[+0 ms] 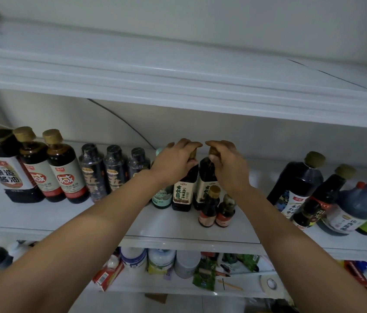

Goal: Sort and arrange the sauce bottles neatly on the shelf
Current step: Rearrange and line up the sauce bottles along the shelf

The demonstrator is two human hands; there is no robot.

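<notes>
Fronting the gripped bottles (183,190) stand two small bottles (208,211).

The soy bottle (183,192) whose cap my left hand (174,163) gripped read 有机, with 一品鲜 beside it. The twin bottle (205,188) pinched by my right hand (228,170) showed 有机 too, half hidden. Well left of my grip, two wrapped dark bottles (92,177) bore 五, two red-marked bottles (65,179) a big 减, and the large bottle (6,177) farthest out 酿造酱油. Labels right of my grip were unreadable.
</notes>
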